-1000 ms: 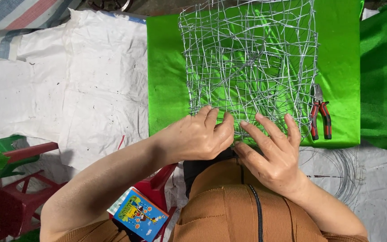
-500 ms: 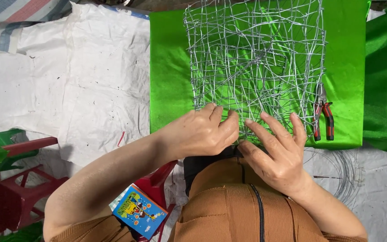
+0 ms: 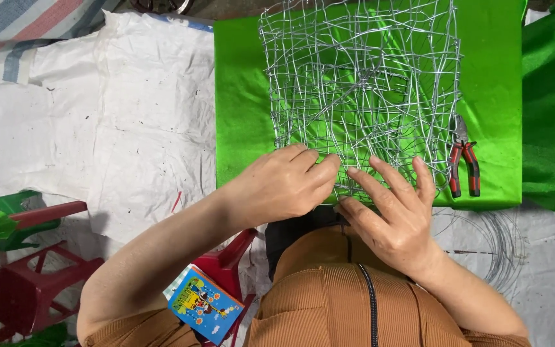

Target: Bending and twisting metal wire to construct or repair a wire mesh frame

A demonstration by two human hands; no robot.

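Wire mesh (image 3: 361,90): tangled silver grid, lying on the green cloth (image 3: 242,115) over the counter.
Left hand (image 3: 284,183): fingers curled, pinching wires at the mesh's near edge.
Right hand (image 3: 390,212): fingers spread, pressed flat on the near edge.
Pliers (image 3: 464,160): red-handled, just right of the mesh, untouched.

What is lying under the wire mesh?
Under the wire mesh lies a bright green cloth, visible through the gaps. Both hands, left hand and right hand, cover its near edge. What the cloth covers is hidden.
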